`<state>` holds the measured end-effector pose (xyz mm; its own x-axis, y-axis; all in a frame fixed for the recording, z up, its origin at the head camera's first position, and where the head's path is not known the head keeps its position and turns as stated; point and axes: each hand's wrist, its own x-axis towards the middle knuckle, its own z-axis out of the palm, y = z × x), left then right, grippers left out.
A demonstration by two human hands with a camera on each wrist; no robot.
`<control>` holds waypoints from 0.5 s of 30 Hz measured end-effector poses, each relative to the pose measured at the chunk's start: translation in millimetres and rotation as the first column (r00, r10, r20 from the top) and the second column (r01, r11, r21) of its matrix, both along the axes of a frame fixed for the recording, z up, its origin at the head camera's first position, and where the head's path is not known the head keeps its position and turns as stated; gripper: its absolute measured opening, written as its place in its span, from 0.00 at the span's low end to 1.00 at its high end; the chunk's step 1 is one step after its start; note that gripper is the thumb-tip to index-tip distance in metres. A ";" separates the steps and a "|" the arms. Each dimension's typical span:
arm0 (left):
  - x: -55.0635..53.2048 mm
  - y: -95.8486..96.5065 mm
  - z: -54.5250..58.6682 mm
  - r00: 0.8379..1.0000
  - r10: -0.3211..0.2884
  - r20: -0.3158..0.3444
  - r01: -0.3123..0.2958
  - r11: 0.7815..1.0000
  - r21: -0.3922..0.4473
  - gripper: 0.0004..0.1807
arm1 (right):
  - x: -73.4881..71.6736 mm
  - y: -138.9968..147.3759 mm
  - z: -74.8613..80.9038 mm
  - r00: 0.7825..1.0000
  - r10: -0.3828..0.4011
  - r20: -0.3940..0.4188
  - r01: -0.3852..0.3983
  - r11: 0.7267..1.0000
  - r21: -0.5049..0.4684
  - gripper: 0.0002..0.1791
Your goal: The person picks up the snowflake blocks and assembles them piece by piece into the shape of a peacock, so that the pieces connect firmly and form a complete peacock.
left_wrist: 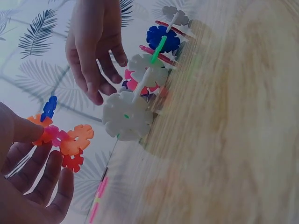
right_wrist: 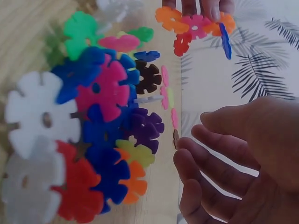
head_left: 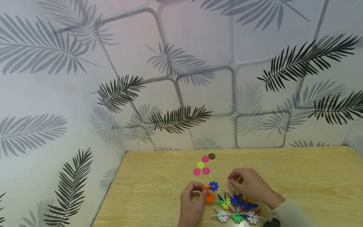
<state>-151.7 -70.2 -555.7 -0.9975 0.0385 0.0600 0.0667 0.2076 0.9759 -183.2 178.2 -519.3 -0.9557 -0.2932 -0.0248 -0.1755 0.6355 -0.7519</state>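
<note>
My left hand (head_left: 192, 203) pinches a small cluster of joined notched discs between thumb and fingers. In the right wrist view it shows a pink disc (right_wrist: 195, 27) between two orange ones, with a red disc (right_wrist: 182, 44) and a blue disc (right_wrist: 226, 41) slotted on. My right hand (head_left: 252, 184) hovers to the right of it, fingers loosely bent and nothing in them. Between and below the hands stands a larger build of interlocked discs on the table, with a green disc (head_left: 237, 216) and a white disc (head_left: 222, 216) at its near side.
Farther back on the wooden table (head_left: 153, 176) lie loose flat discs: a brown disc (head_left: 211, 156), a yellow disc (head_left: 200, 165) and several pink ones. A leaf-patterned wall (head_left: 204, 94) rises behind the table's far edge. A dark object (head_left: 272, 222) sits by the right sleeve.
</note>
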 end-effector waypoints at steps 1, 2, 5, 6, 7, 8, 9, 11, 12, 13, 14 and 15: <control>-0.1 0.0 0.4 1.000 -0.002 -0.001 0.002 1.000 0.001 0.05 | 3.5 0.1 1.5 1.000 -0.009 0.001 0.009 1.000 0.015 0.04; -0.3 0.1 0.6 1.000 -0.004 -0.001 0.004 1.000 0.001 0.06 | 7.2 -0.3 3.0 1.000 -0.021 0.004 0.021 0.999 0.034 0.04; -0.1 1.0 0.1 1.000 -0.005 -0.009 0.005 1.000 -0.002 0.05 | 18.1 -2.1 5.4 0.998 -0.056 -0.004 0.056 0.995 0.076 0.03; 0.1 1.3 -0.6 1.000 -0.004 -0.012 0.004 1.000 -0.005 0.05 | 21.5 -2.9 5.7 0.997 -0.070 -0.008 0.071 0.993 0.092 0.02; 0.4 1.7 -1.3 1.000 -0.002 -0.018 0.002 1.000 -0.009 0.05 | 24.7 -3.9 5.7 0.997 -0.082 -0.014 0.083 0.991 0.103 0.02; 0.3 1.9 -2.1 1.000 -0.001 -0.026 0.001 1.000 -0.011 0.05 | 27.9 -4.6 5.3 0.996 -0.087 -0.025 0.089 0.990 0.111 0.03; 0.3 2.0 -2.6 1.000 0.001 -0.029 -0.001 1.000 -0.012 0.05 | 30.5 -6.2 5.6 0.995 -0.098 -0.026 0.100 0.987 0.123 0.03; 0.4 2.3 -3.0 1.000 0.000 -0.030 0.000 1.000 -0.008 0.05 | 34.8 -10.0 5.8 0.992 -0.127 -0.004 0.126 0.980 0.153 0.04; 0.4 2.6 -2.9 1.000 0.000 -0.026 0.000 1.000 -0.007 0.05 | 36.5 -12.2 5.7 0.989 -0.143 0.020 0.138 0.976 0.167 0.05; 0.4 2.9 -2.7 1.000 -0.001 -0.023 0.000 1.000 -0.006 0.05 | 38.4 -14.1 5.3 0.988 -0.153 0.035 0.144 0.973 0.182 0.06; 0.4 3.1 -2.4 1.000 -0.002 -0.019 0.002 1.000 -0.003 0.06 | 40.3 -16.0 4.7 0.986 -0.163 0.048 0.150 0.969 0.199 0.07; 0.7 3.6 -1.8 1.000 -0.001 -0.013 0.001 1.000 -0.004 0.06 | 42.0 -18.1 4.1 0.981 -0.179 0.069 0.160 0.964 0.214 0.07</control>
